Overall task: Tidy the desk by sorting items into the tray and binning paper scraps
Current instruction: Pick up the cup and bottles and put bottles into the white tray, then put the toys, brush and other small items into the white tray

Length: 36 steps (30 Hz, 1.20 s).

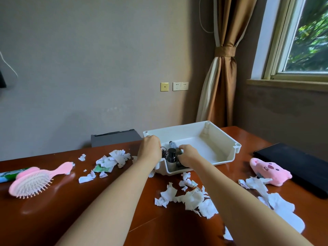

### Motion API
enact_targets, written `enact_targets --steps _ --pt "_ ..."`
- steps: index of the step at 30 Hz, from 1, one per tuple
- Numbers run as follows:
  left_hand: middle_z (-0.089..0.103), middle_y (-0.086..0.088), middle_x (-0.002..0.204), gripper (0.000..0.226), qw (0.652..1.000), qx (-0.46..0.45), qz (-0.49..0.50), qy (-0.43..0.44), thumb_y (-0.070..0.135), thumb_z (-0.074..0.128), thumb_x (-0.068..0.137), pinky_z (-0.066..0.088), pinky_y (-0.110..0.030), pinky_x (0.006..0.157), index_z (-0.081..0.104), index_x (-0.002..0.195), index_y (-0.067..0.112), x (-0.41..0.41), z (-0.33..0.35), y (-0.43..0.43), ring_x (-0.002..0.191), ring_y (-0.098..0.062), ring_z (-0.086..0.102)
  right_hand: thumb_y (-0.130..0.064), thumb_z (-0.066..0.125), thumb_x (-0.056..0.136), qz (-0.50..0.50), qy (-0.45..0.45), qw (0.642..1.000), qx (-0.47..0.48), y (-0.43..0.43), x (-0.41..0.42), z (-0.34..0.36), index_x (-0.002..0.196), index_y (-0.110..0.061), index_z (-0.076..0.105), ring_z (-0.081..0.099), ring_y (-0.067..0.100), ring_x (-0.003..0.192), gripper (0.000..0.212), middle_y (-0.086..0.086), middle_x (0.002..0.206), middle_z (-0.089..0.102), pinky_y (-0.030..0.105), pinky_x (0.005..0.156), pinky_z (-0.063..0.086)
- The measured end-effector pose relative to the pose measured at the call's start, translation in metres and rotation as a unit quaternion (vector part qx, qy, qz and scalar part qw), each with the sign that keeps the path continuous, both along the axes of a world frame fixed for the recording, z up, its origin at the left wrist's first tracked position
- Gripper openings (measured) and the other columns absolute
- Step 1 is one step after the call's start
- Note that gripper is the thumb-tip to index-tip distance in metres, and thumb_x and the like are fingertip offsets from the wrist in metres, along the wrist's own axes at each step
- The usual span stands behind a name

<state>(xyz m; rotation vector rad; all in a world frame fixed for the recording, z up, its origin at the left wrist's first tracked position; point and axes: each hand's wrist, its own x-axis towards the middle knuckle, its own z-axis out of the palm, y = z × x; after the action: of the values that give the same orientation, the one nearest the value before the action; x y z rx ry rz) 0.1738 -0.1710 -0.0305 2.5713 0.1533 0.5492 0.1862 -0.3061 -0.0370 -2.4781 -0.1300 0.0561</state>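
Scraps [188, 197] are littering the worktop [53, 210] around the tray [221, 139]; left grip [150, 148] and right grip [189, 155] are curling among bottles [171, 156] inside, holds unclear. Hairbrush [32, 181] and plush [269, 171] are lying aside.

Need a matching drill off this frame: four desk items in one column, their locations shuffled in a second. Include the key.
Items
1. pink hairbrush
2. pink plush toy
3. dark-capped bottle
4. flat black device

Places
A. in the white tray, near-left corner, between the left hand and right hand
B. right edge of the desk
C. left part of the desk, bristles up
D. right of the tray, next to torn paper scraps

Pairs: 1-C, 2-D, 3-A, 4-B
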Motion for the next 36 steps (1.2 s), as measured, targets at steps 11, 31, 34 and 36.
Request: enact_targets --steps 11,31,34,36 --pt "0.044 -0.006 0.091 0.039 1.000 0.008 0.005 0.005 -0.013 0.045 0.082 0.036 -0.027 0.068 0.041 0.062 0.020 0.007 -0.004 0.003 0.079 -0.021 0.039 -0.006 0.050 0.088 0.006 -0.024 0.999 -0.032 0.002 0.005 -0.004 0.122 -0.008 0.060 0.053 0.031 0.118 0.035 0.015 0.126 0.059 0.034 0.099 0.043" --pt "0.055 -0.007 0.122 0.030 0.986 0.050 -0.154 -0.033 0.023 0.038 0.099 0.041 -0.039 0.099 0.059 0.116 0.011 -0.089 0.037 -0.033 0.116 -0.022 0.048 -0.008 0.053 0.091 0.015 -0.106 0.994 0.019 -0.087 -0.074 0.066 0.109 -0.008 0.069 0.060 0.023 0.089 0.024 0.011 0.108 0.066 0.032 0.084 0.055" --pt "0.053 -0.005 0.124 0.030 0.981 0.047 -0.186 -0.028 0.024 0.038 0.099 0.041 -0.035 0.099 0.058 0.119 0.013 -0.112 0.037 -0.051 0.115 -0.020 0.048 -0.009 0.054 0.091 0.009 -0.092 0.996 0.003 -0.115 -0.093 0.058 0.107 -0.014 0.069 0.061 0.021 0.090 0.023 0.003 0.103 0.060 0.028 0.080 0.056" --pt "0.053 -0.003 0.126 0.030 0.978 0.045 -0.202 -0.022 0.025 0.039 0.099 0.036 -0.028 0.097 0.057 0.121 0.015 -0.125 0.034 -0.062 0.116 -0.019 0.047 -0.010 0.057 0.090 0.000 -0.078 0.997 -0.009 -0.135 -0.101 0.048 0.104 -0.017 0.071 0.064 0.022 0.093 0.021 0.002 0.106 0.064 0.028 0.081 0.057"
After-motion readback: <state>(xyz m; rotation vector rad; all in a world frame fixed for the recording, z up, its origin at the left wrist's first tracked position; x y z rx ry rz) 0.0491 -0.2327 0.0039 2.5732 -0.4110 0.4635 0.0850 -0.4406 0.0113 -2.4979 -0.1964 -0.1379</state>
